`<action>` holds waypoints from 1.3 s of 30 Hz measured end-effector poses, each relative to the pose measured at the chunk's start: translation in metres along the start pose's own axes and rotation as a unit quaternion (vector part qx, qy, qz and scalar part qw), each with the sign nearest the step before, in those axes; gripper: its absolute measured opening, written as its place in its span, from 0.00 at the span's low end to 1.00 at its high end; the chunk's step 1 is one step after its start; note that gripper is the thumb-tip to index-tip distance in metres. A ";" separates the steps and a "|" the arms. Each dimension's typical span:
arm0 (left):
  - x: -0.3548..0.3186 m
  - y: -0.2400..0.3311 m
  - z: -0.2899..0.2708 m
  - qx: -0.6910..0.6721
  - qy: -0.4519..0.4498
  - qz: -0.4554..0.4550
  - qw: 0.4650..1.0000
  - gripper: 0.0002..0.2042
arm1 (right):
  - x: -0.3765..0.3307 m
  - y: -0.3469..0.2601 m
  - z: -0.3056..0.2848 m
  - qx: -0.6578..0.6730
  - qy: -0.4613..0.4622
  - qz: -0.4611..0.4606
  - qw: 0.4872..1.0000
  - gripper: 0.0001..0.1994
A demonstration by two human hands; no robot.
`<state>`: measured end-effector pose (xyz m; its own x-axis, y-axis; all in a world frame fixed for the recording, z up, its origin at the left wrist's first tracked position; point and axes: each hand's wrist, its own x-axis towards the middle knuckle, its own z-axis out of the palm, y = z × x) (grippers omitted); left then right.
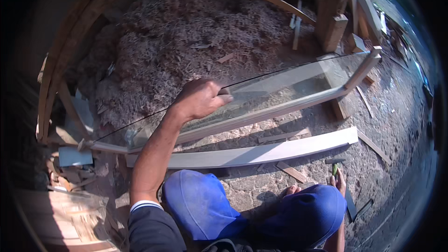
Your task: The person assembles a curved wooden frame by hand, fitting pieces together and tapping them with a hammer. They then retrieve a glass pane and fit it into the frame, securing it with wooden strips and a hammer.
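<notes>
Left hand (200,99), nearer, clenched at dark line (270,73), contents unclear; rail (280,108) at 6 o'clock, long axis 8:30–2:30. Right hand (340,183), at 4 o'clock, grasps green handle (334,170).

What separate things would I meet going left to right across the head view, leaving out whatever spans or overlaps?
Pale blue block, left hand, narrow pale stick near the picture's top, right hand, thin wood strip on the ground.
</notes>
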<state>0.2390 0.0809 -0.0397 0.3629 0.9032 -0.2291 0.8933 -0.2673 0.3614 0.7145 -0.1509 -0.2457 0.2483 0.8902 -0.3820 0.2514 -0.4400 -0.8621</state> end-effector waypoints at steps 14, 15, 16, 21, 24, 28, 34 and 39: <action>0.010 0.001 -0.010 0.047 0.008 -0.001 0.999 0.16 | 0.080 0.073 0.016 -0.160 -0.091 0.053 0.981 0.22; 0.012 -0.001 -0.009 0.051 0.013 0.011 0.999 0.16 | 0.082 0.072 0.016 -0.166 -0.093 0.051 0.980 0.22; 0.013 -0.002 -0.009 0.056 0.016 0.018 0.998 0.16 | 0.084 0.071 0.016 -0.172 -0.096 0.050 0.979 0.22; 0.022 -0.008 -0.008 0.034 0.013 0.003 0.999 0.16 | 0.088 0.069 0.013 -0.196 -0.102 0.045 0.974 0.22; 0.025 -0.009 -0.008 0.045 0.014 0.008 0.999 0.16 | 0.091 0.069 0.012 -0.207 -0.105 0.044 0.972 0.22; 0.025 -0.009 -0.006 0.054 0.016 0.010 0.998 0.18 | 0.098 0.070 0.009 -0.220 -0.107 0.037 0.969 0.22; 0.015 -0.002 -0.005 0.076 0.022 0.009 0.997 0.21 | 0.115 0.059 -0.008 -0.241 -0.096 -0.007 0.966 0.22; 0.007 0.002 -0.009 0.072 0.033 0.004 0.997 0.19 | 0.158 -0.042 -0.026 -0.171 0.028 -0.188 0.967 0.20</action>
<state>0.2408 0.0897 -0.0329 0.3567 0.9197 -0.1643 0.9208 -0.3163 0.2284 0.7677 0.0046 -0.2613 0.1262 0.9913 -0.0361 0.6263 -0.1079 -0.7721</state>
